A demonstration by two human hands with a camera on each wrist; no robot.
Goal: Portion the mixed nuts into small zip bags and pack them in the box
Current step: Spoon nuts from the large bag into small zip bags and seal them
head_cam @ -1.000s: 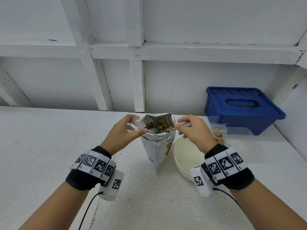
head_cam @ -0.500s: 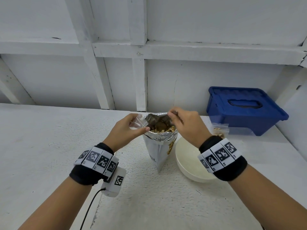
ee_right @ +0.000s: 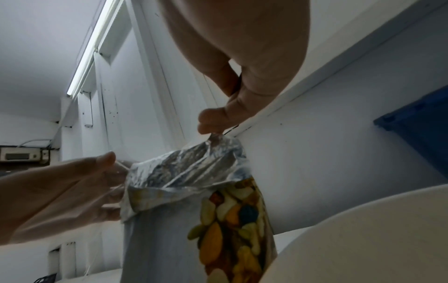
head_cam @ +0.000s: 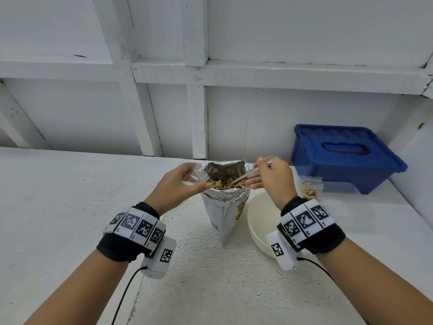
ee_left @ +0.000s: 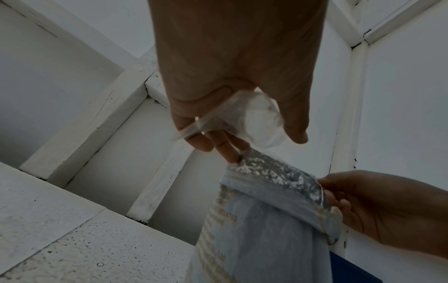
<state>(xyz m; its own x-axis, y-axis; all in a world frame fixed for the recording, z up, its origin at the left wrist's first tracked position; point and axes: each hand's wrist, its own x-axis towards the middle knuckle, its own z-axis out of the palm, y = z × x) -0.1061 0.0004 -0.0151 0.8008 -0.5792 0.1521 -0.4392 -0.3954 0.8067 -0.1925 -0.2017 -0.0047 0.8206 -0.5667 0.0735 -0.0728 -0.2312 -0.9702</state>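
Fingers: left hand [head_cam: 179,184] pinches clear crinkly zip bag [head_cam: 195,175]; right hand [head_cam: 273,178] grips slim metal spoon [head_cam: 243,177] in foil pouch [head_cam: 226,202].

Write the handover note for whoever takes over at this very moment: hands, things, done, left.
Left hand: pinches an empty small zip bag beside the mouth of the nut pouch.
Right hand: holds a spoon with its bowl down among the nuts in the foil nut pouch, which stands upright on the table.
White bowl: right of the pouch.
Done: one filled zip bag lies in front of the blue box.
Left: fill the held bag, open the lidded box, pack the bags.
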